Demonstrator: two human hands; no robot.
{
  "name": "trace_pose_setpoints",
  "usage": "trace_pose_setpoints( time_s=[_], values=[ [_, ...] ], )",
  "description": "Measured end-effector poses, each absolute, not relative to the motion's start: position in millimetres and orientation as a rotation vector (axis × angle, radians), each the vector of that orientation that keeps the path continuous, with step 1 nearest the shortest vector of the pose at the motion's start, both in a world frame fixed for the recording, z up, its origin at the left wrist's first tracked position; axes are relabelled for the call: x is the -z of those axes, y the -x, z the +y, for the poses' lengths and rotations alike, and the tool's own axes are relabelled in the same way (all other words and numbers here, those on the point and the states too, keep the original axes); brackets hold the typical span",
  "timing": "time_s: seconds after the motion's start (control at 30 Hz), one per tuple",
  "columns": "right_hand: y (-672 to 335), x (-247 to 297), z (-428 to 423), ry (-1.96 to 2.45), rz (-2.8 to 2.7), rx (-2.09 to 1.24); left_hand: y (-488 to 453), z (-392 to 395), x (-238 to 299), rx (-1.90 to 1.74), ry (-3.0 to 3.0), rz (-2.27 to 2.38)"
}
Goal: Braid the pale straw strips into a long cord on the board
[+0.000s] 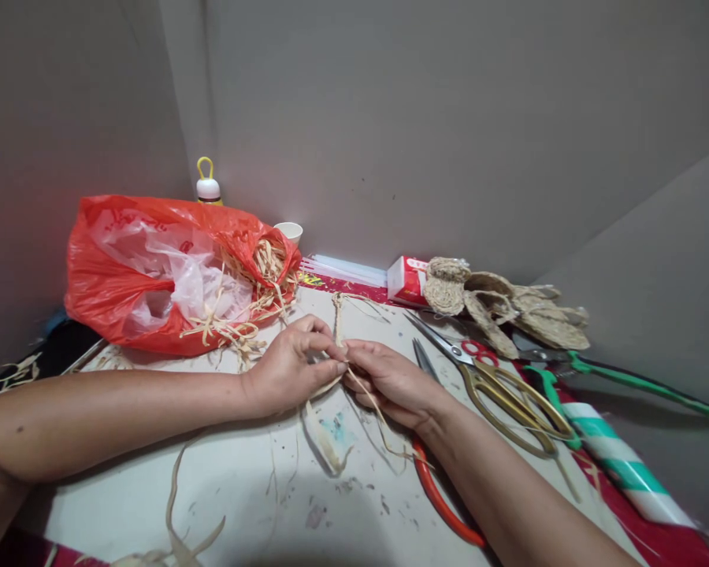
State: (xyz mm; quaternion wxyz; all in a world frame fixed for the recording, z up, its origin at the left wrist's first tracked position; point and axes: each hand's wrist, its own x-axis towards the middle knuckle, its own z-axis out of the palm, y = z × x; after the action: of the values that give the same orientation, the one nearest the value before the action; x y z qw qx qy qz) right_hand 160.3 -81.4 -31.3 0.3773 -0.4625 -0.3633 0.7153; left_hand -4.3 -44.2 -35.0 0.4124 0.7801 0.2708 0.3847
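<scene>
My left hand (295, 361) and my right hand (393, 384) meet over the middle of the table, fingertips pinched close together on a thin braid of pale dried plant strips (338, 313). Its plaited end lies beyond my fingers, pointing away from me. Loose strand ends (379, 409) trail from the pinch toward me and past my right hand. A wider husk-like strip (324, 441) hangs below my fingers. The exact crossing of the strands is hidden by my fingertips. Partly under my right forearm lie red-handled scissors (443, 504).
At left slumps a red plastic bag (130, 213) with dried strips spilling out. Behind it stand a bottle (208, 189) and a white cup (289, 232). To the right are gold-handled scissors (508, 398), woven straw pieces (496, 303), green-handled shears (638, 379) and a striped roll (626, 465).
</scene>
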Motion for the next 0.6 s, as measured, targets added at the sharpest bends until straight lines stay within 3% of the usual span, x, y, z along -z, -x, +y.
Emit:
trace_pose_setpoints(
  time_s=[0.4,0.6],
  values=[
    [-154.6,26.5,-81.0,1.208,-0.875,-1.807,-0.3,-40.3,43.5,-1.023,-1.929,0.675],
    [-158.3,29.6,-80.7,1.228,-0.911,-1.846,0.5,-35.1,38.8,-0.803,-1.633,0.694]
  ],
)
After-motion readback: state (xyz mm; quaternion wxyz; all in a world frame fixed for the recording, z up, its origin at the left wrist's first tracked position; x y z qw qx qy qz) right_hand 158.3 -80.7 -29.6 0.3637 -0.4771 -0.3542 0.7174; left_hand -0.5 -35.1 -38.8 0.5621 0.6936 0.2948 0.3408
